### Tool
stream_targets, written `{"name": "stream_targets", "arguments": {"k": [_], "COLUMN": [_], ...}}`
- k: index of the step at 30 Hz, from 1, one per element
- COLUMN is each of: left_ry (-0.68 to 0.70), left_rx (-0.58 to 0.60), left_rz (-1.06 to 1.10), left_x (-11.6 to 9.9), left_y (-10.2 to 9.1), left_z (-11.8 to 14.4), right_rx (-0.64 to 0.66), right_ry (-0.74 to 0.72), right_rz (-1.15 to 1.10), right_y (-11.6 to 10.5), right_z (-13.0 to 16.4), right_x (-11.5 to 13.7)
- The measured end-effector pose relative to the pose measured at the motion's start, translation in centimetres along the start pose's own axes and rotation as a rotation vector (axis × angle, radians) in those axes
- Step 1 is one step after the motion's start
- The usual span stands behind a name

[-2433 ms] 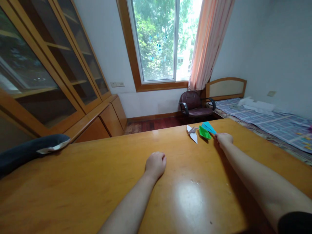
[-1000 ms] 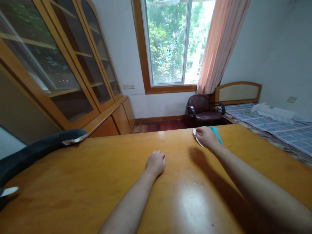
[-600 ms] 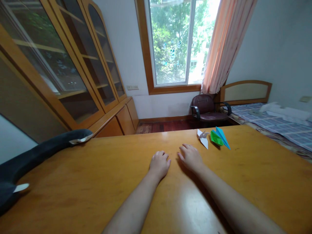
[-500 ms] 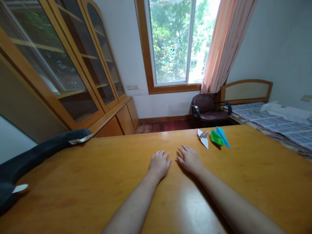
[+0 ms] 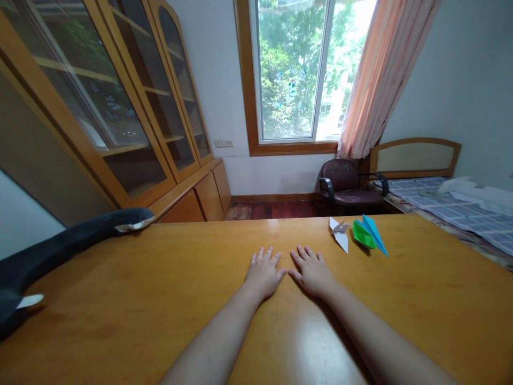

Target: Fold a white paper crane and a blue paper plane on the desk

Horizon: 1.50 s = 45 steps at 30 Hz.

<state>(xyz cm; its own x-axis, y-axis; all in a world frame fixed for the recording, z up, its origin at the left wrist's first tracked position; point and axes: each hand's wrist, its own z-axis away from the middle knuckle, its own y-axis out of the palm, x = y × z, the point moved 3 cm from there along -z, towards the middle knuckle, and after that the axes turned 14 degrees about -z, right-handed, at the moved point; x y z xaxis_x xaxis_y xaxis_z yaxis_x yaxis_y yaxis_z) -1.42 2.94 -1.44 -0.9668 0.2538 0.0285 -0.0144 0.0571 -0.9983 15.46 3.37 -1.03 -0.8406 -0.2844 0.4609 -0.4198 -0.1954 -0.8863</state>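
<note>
Left hand (image 5: pixel 264 274): fingers (image 5: pixel 265 253) spread, flat on the counter (image 5: pixel 120 299), palm down, holding nothing. Right hand (image 5: pixel 311 272): fingers (image 5: pixel 303 254) likewise spread and flat, holding nothing; the two thumbs nearly met, contact unclear. Nearest items, on the counter beyond and right of the right hand, apart from it: white folded paper (image 5: pixel 340 236); green folded paper (image 5: pixel 363 235) just beside it; blue paper plane (image 5: pixel 375 238) against the green piece, long axis diagonal, narrow tip toward the near right.
</note>
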Motion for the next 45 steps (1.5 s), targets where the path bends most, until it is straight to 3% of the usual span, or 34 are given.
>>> {"name": "stream_targets", "arguments": {"k": [14,17,20,23,28,33,39,42,45], "left_ry": [0.012,0.016,0.012,0.009,0.042,0.127,0.238,0.243,0.229], "left_rx": [0.012,0.013,0.013,-0.011,-0.109,-0.272,-0.429,-0.44,-0.448], "left_rz": [-0.009,-0.006,-0.002,0.014,0.065,0.162,0.254,0.291,0.424], "left_x": [-0.1,-0.1,0.0,0.1,-0.2,-0.9,-1.4,-1.4,-1.5], "left_y": [-0.4,-0.8,-1.1,-1.5,-2.2,-2.8,-3.4,-3.3,-2.9], "left_z": [0.1,0.2,0.2,0.2,0.4,0.8,1.3,1.3,1.0], "right_rx": [-0.05,-0.177,-0.434,-0.535,-0.465,-0.413,-0.598,-0.692,-0.735], "right_ry": [-0.027,-0.006,0.179,0.299,0.456,0.491,0.354,0.071,-0.209], "right_rz": [-0.021,-0.019,0.034,0.073,0.053,0.03,-0.008,-0.11,-0.355], "right_y": [-0.1,-1.8,-4.4,-6.0,-5.7,-4.8,-5.1,-5.2,-4.6], "right_z": [-0.1,-0.2,0.2,0.8,0.5,-0.3,-0.3,-0.3,0.0], "right_x": [-0.2,-1.2,-3.6,-6.1,-8.5,-9.3,-8.8,-7.1,-5.1]}}
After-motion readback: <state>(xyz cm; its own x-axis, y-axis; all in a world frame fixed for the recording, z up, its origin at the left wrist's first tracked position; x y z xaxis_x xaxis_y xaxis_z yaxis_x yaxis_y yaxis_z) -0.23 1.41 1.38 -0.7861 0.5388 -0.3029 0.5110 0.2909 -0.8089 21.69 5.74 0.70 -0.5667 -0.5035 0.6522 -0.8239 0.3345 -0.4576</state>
